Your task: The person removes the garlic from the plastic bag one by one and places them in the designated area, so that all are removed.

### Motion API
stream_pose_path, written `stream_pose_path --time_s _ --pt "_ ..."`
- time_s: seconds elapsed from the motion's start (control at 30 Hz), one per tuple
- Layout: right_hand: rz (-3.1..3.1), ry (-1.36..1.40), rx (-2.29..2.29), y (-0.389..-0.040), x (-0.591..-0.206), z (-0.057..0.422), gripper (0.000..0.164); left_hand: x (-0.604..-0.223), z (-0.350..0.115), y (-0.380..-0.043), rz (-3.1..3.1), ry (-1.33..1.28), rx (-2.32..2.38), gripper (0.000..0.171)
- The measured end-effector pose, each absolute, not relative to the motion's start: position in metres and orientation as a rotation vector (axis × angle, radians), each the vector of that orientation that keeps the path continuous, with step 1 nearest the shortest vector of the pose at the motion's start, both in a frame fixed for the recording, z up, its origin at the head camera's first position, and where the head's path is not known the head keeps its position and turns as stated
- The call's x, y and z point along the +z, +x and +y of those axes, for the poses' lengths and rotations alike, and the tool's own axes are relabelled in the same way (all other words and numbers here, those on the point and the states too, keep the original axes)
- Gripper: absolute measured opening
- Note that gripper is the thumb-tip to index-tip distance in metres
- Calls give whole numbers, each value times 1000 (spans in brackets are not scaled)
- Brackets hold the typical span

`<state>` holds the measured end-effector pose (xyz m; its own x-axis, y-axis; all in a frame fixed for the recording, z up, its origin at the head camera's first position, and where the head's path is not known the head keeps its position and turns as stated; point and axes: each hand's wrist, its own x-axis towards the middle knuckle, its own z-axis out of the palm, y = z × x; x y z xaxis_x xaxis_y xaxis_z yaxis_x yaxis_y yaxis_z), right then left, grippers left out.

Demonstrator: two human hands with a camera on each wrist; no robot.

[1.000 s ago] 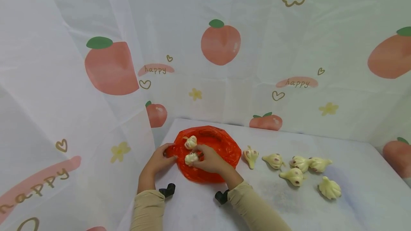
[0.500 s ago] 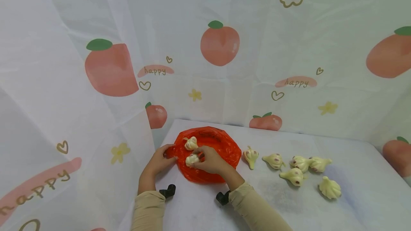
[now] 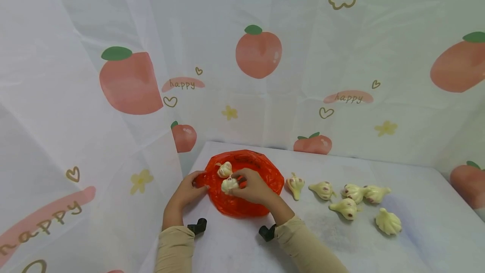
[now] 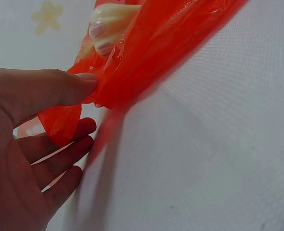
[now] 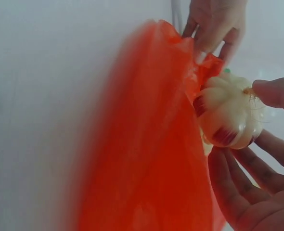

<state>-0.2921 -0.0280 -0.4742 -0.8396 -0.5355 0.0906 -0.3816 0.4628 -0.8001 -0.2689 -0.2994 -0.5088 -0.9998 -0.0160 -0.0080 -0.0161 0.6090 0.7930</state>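
Note:
My left hand (image 3: 187,191) pinches the left edge of a red plastic bag (image 3: 246,210) that lies spread open on the table. In the left wrist view, its thumb and fingers (image 4: 86,124) grip a flap of the bag. Over the bag, my right hand (image 3: 253,186) holds a garlic bulb (image 3: 229,185). The right wrist view has the thumb at the root end of this garlic bulb (image 5: 228,115) and the fingers against its other side. Another garlic bulb (image 3: 225,169) lies in the bag just behind the held one.
Right of the bag, several garlic bulbs lie on the white table (image 3: 303,239), the nearest garlic bulb (image 3: 296,185) close to the bag's rim. A white curtain (image 3: 276,108) printed with peaches stands behind and to the left. Black mounts (image 3: 197,226) sit at both wrists.
The right hand has shifted slightly to the right with the garlic bulb in its fingers. My left hand stays at the bag's edge.

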Motion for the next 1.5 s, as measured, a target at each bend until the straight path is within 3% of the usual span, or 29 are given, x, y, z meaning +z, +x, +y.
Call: stream_pose_path --time_s 0.77,1.5 --pt "2673 -881 -1534 -280 -454 68 42 -511 -299 -271 2797 -57 1380 54" --pt "2907 -864 -1361 -254 -484 161 39 -512 -301 -272 2803 -35 1377 54"
